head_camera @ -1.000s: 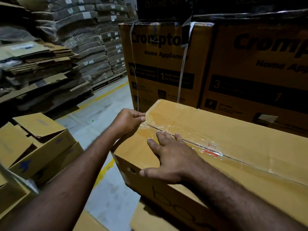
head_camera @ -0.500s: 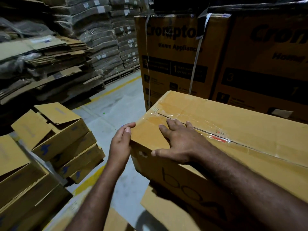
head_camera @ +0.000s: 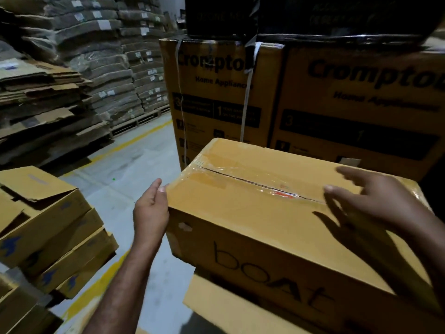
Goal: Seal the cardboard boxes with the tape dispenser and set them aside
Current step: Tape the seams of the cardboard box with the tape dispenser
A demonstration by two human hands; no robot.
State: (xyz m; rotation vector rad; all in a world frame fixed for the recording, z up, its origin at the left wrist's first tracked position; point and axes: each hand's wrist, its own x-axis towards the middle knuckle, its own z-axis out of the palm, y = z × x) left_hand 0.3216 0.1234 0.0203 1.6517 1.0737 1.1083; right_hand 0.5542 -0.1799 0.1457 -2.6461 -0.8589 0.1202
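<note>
Left of my left hand [head_camera: 150, 213] the floor [head_camera: 134, 169] lies open, a lane running forward. Further left, a stack of open cartons [head_camera: 55, 232] closes it. That hand rests against the end of the taped box [head_camera: 252, 227]; my right hand [head_camera: 368, 198] hangs over its top in free air. Beyond both hands, Crompton cartons [head_camera: 216, 104] wall off the far side.

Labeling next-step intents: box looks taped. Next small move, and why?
Probably lower the right hand to grip the box at its right end. The tape covers the top seam, the left hand rests on the left end, the right hovers open above; a lift looks due.
</note>
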